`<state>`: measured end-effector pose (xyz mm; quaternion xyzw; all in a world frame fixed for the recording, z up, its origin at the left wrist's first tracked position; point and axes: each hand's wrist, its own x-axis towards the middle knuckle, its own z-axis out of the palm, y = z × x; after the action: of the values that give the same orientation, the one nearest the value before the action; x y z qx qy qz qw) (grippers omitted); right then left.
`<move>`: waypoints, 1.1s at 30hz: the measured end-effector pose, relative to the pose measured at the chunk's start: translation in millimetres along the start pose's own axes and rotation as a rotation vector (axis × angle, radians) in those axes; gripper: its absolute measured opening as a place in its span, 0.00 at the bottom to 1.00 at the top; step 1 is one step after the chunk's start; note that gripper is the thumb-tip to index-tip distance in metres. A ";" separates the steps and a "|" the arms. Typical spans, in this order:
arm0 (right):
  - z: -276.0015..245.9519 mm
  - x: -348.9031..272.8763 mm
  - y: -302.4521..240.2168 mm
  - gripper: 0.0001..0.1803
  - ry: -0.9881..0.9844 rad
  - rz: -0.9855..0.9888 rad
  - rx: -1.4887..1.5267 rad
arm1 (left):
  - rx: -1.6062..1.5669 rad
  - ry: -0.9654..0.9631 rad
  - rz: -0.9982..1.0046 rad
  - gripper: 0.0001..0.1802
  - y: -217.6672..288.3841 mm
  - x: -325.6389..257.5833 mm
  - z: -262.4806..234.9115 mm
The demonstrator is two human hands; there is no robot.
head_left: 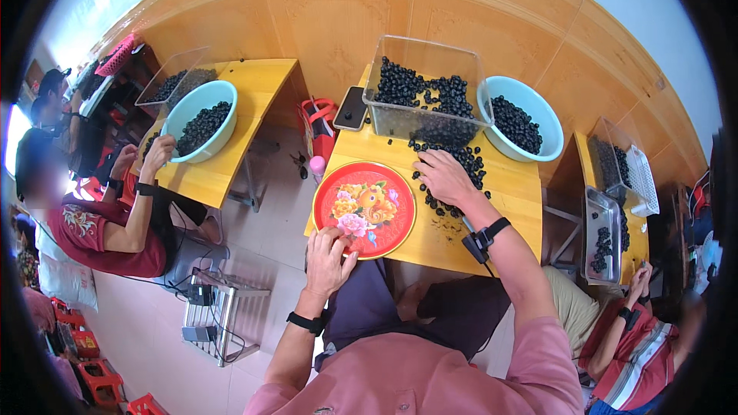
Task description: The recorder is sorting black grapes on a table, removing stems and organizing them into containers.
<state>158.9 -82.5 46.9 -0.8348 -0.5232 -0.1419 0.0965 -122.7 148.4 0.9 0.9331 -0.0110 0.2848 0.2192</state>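
Observation:
A round red tray with a painted flower pattern lies at the front left of the yellow wooden table, part of it past the front edge. My left hand grips its near rim, fingers over the edge. On the table to its right is a loose heap of small, round, dark fruit-like pieces. My right hand reaches over this heap with fingers stretched and slightly bent, fingertips among the pieces at its left side. Behind the heap, a clear plastic bin holds many more of the dark pieces.
A light-blue basin of dark pieces stands at the back right. Left of the bin lies a phone, near a red bag and a pink-capped bottle. Two co-workers sit at side tables with similar containers. A metal stool stands lower left.

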 end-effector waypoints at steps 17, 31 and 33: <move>-62.6 -151.9 49.8 0.17 0.343 0.858 0.273 | -0.136 -0.213 -0.150 0.10 -33.1 197.5 20.7; -25.4 -198.7 47.7 0.11 0.394 0.957 0.264 | -0.002 -0.433 -0.648 0.23 -27.5 267.8 126.2; -24.4 -198.0 48.5 0.11 0.414 0.962 0.303 | 0.011 -0.424 -0.664 0.22 -29.2 268.2 130.0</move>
<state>117.7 -278.7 2.4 -0.9113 -0.0667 -0.1660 0.3708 174.6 148.7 36.6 0.9252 0.2477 -0.0006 0.2874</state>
